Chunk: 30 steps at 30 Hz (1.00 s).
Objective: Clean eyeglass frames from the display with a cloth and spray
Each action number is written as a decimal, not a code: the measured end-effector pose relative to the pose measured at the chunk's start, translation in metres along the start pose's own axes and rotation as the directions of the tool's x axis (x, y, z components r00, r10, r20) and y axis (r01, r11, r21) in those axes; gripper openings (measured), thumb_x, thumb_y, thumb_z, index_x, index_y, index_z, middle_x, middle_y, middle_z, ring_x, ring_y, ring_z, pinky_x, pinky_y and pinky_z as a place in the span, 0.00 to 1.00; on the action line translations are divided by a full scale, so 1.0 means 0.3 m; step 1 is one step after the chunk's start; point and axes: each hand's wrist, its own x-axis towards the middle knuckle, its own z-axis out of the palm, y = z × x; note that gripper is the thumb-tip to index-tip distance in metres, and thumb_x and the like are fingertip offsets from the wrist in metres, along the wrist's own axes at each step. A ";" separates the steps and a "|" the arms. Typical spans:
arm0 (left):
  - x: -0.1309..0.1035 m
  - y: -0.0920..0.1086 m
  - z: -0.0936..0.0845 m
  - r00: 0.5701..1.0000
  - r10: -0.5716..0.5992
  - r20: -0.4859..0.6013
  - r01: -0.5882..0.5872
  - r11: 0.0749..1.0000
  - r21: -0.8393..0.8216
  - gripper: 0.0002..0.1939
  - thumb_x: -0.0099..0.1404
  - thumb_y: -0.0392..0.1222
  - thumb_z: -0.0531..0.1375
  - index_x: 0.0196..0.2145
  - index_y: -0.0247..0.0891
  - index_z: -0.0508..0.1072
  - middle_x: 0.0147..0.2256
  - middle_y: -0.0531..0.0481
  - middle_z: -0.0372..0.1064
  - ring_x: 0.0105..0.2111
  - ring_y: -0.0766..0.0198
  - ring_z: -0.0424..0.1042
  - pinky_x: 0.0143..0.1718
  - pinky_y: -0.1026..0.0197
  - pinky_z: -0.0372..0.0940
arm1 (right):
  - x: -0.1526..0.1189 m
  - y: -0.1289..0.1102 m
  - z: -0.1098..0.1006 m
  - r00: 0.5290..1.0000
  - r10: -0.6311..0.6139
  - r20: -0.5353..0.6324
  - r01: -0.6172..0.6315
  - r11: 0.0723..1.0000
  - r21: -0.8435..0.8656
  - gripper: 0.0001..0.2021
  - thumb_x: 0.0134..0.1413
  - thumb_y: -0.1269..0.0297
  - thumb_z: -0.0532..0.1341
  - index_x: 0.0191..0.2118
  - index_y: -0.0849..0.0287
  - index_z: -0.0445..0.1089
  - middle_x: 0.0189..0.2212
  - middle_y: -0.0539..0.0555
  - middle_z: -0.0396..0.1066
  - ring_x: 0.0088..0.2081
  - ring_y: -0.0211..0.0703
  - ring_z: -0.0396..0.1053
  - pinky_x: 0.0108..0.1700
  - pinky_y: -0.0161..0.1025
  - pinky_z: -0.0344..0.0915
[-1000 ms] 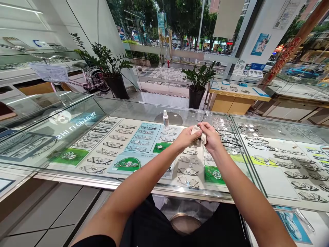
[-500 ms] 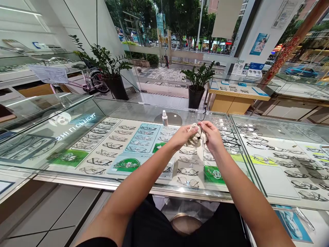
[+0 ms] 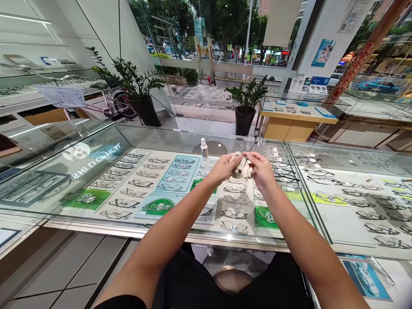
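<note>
Above the glass counter, my left hand (image 3: 223, 167) is closed on a crumpled cream cloth (image 3: 245, 172), thumb on top. My right hand (image 3: 262, 170) pinches a pair of eyeglasses close beside it. The dark temple (image 3: 255, 142) of the glasses sticks up beyond my fingers. Cloth and fingers cover most of the frame, so the lenses are largely hidden. A white spray bottle (image 3: 204, 149) stands upright on the glass, a little to the left of my hands.
Under the glass of the display counter (image 3: 154, 136) lie rows of eyeglasses (image 3: 234, 213) and green cards (image 3: 265, 217). More frames fill the right-hand case (image 3: 363, 206). Beyond the counter stand potted plants (image 3: 246, 96) and a wooden display table (image 3: 289, 124).
Both hands have shifted slightly left with the cloth and eyeglasses. The cloth's folds have changed, showing a dark part of the glasses in the cloth. The bottle stands in place.
</note>
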 end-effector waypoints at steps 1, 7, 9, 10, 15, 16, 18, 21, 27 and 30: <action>0.000 0.004 -0.004 1.000 -0.003 0.016 0.003 1.000 0.002 0.32 0.60 0.69 0.70 0.40 0.34 0.77 0.29 0.50 0.72 0.27 0.67 0.67 0.29 0.65 0.62 | 0.006 -0.003 -0.008 1.000 -0.010 -0.013 0.010 1.000 -0.003 0.19 0.38 0.49 0.82 0.34 0.53 0.83 0.36 0.51 0.80 0.31 0.40 0.68 0.31 0.38 0.67; -0.001 0.008 -0.011 0.997 -0.028 0.075 0.028 1.000 -0.007 0.33 0.54 0.60 0.77 0.48 0.34 0.78 0.37 0.47 0.76 0.33 0.65 0.72 0.35 0.64 0.65 | 0.035 -0.002 -0.032 0.999 -0.037 -0.019 0.037 0.999 -0.025 0.17 0.39 0.50 0.80 0.33 0.53 0.83 0.41 0.52 0.81 0.39 0.44 0.73 0.40 0.40 0.68; 0.001 -0.002 -0.006 0.998 -0.049 0.041 0.049 0.999 0.003 0.33 0.54 0.61 0.77 0.47 0.35 0.77 0.34 0.50 0.75 0.29 0.66 0.70 0.32 0.65 0.62 | 0.036 0.007 -0.029 1.000 -0.019 -0.006 0.018 0.999 -0.035 0.16 0.40 0.50 0.79 0.33 0.53 0.83 0.39 0.51 0.81 0.38 0.43 0.71 0.39 0.39 0.66; 0.003 -0.008 -0.003 0.998 -0.053 0.022 0.053 0.999 0.004 0.32 0.55 0.62 0.76 0.46 0.35 0.76 0.32 0.51 0.73 0.27 0.67 0.68 0.30 0.65 0.61 | 0.034 0.012 -0.027 1.000 -0.012 0.003 0.012 0.999 -0.043 0.16 0.40 0.49 0.79 0.33 0.52 0.83 0.39 0.51 0.81 0.37 0.42 0.70 0.38 0.38 0.65; 0.016 -0.034 0.005 0.997 -0.019 -0.073 0.022 0.999 0.031 0.32 0.60 0.73 0.68 0.36 0.38 0.72 0.24 0.56 0.63 0.22 0.70 0.57 0.24 0.64 0.51 | 0.022 0.018 -0.017 0.999 -0.041 0.034 0.044 0.993 -0.105 0.17 0.41 0.47 0.80 0.31 0.53 0.82 0.35 0.50 0.78 0.39 0.43 0.70 0.42 0.39 0.65; 0.019 -0.037 0.004 0.995 -0.018 -0.093 0.023 0.999 0.045 0.33 0.61 0.74 0.67 0.33 0.38 0.71 0.24 0.56 0.62 0.21 0.70 0.56 0.24 0.64 0.50 | 0.021 0.014 -0.017 0.998 -0.056 0.033 0.059 0.993 -0.104 0.17 0.41 0.48 0.80 0.32 0.53 0.82 0.36 0.50 0.78 0.40 0.44 0.70 0.43 0.40 0.66; 0.024 -0.040 -0.002 0.991 -0.006 -0.132 0.013 0.998 0.056 0.33 0.62 0.76 0.65 0.31 0.39 0.69 0.24 0.55 0.62 0.22 0.69 0.57 0.25 0.64 0.52 | 0.025 0.001 -0.021 0.996 -0.090 0.009 0.090 0.991 -0.096 0.16 0.41 0.49 0.79 0.32 0.52 0.82 0.38 0.50 0.78 0.41 0.44 0.70 0.43 0.40 0.65; 0.035 -0.043 -0.020 0.979 0.021 -0.203 -0.012 0.999 0.047 0.33 0.62 0.75 0.65 0.32 0.38 0.70 0.27 0.52 0.68 0.26 0.66 0.63 0.29 0.63 0.58 | 0.039 -0.026 -0.038 0.992 -0.110 -0.064 0.104 0.990 -0.091 0.15 0.41 0.49 0.78 0.32 0.52 0.82 0.41 0.51 0.80 0.40 0.42 0.69 0.41 0.39 0.62; 0.064 -0.053 -0.080 0.945 0.018 -0.326 0.007 0.997 0.075 0.28 0.64 0.69 0.65 0.33 0.38 0.72 0.28 0.52 0.68 0.29 0.64 0.64 0.31 0.63 0.58 | 0.055 -0.085 -0.073 0.987 -0.115 -0.108 0.114 0.993 -0.018 0.15 0.40 0.49 0.78 0.34 0.50 0.81 0.44 0.50 0.80 0.38 0.42 0.68 0.38 0.39 0.59; 0.067 -0.048 -0.103 0.939 0.042 -0.341 0.018 0.985 0.171 0.22 0.67 0.63 0.65 0.39 0.38 0.75 0.31 0.52 0.69 0.30 0.63 0.65 0.33 0.62 0.58 | 0.054 -0.106 -0.083 0.982 -0.139 -0.125 0.142 0.990 0.013 0.15 0.40 0.50 0.78 0.34 0.50 0.82 0.44 0.49 0.80 0.38 0.41 0.67 0.39 0.39 0.59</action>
